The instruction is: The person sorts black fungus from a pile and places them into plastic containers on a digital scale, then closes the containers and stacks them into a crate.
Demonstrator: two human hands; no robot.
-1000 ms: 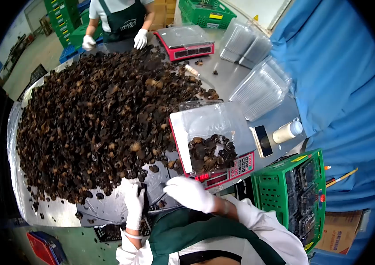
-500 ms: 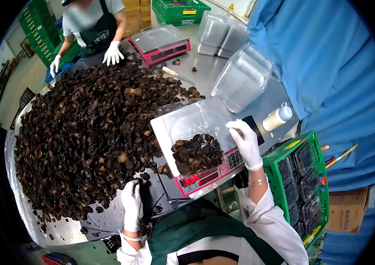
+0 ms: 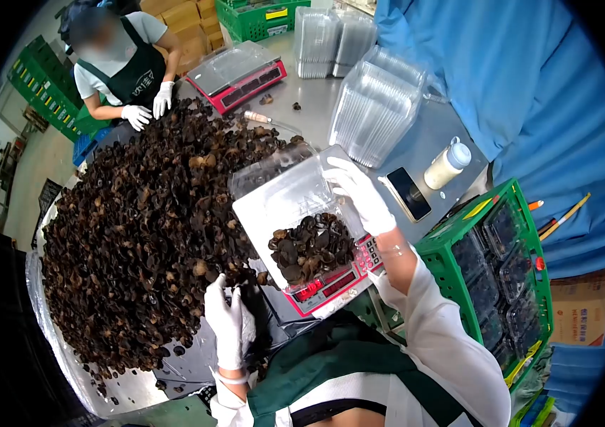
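My right hand [image 3: 359,191], in a white glove, reaches over the far right side of a clear plastic box [image 3: 270,174] on a red-edged digital scale [image 3: 327,295]. Its fingers are apart and lie at the box's edge; whether they touch it I cannot tell. Dark, curled pieces that look like wood ear mushrooms [image 3: 309,249] fill the near part of the box. Beside the near edge of a large heap of the same mushrooms [image 3: 139,235] is my gloved left hand [image 3: 228,320], thumb and forefinger apart, with nothing visible in it.
A phone [image 3: 408,193], a bottle [image 3: 448,165] and stacked clear boxes [image 3: 374,107] lie beyond the scale. At right stands a green crate [image 3: 441,252] of filled boxes. Across the heap, a co-worker's gloved hands [image 3: 149,110] rest near a second scale [image 3: 235,78].
My right hand has moved left and away from me, from above the scale's keypad to the box's far right side. My left hand's fingers have spread. The co-worker's hands have come together.
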